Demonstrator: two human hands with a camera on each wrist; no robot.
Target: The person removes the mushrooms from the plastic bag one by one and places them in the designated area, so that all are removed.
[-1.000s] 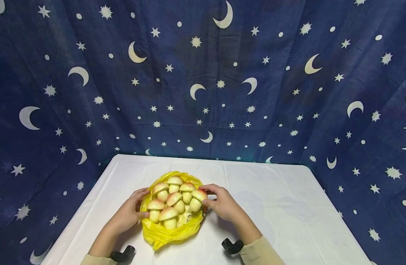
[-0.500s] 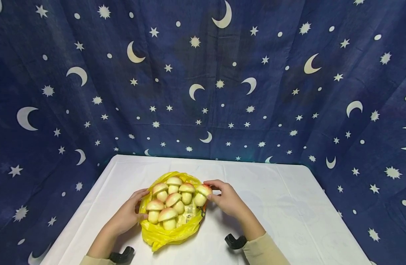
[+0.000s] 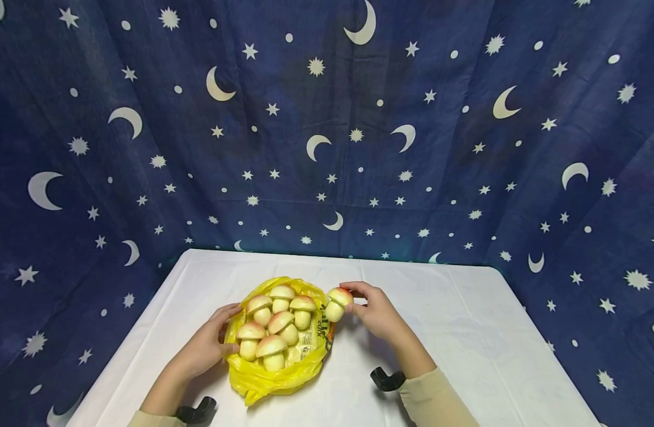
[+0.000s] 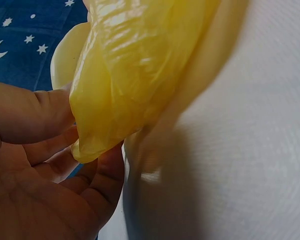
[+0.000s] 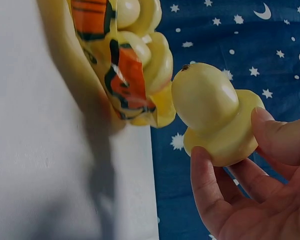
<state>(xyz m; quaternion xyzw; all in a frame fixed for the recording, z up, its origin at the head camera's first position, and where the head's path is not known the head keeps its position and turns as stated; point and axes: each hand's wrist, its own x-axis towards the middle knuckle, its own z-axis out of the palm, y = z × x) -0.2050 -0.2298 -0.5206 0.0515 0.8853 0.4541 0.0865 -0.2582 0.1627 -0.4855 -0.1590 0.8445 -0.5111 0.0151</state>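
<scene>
Out past the right rim of a yellow plastic bag, my right hand holds a mushroom, possibly artificial, with a pale stem and red-tinged cap. The right wrist view has its rounded stem end facing the camera and the cap between thumb and fingers. My left hand is at the bag's left side; in the left wrist view its thumb and fingers pinch the bag's edge. Several similar mushrooms lie inside the bag, which has dark and orange printing on its right side.
A white cloth covers the table under the bag. Behind and at both sides hangs a dark blue curtain with moons and stars. Black wrist mounts sit near both wrists.
My right hand has lifted the mushroom from the bag's right side and carried it right and slightly away, past the rim. The bag's printed side now shows more. My left hand stays in place.
</scene>
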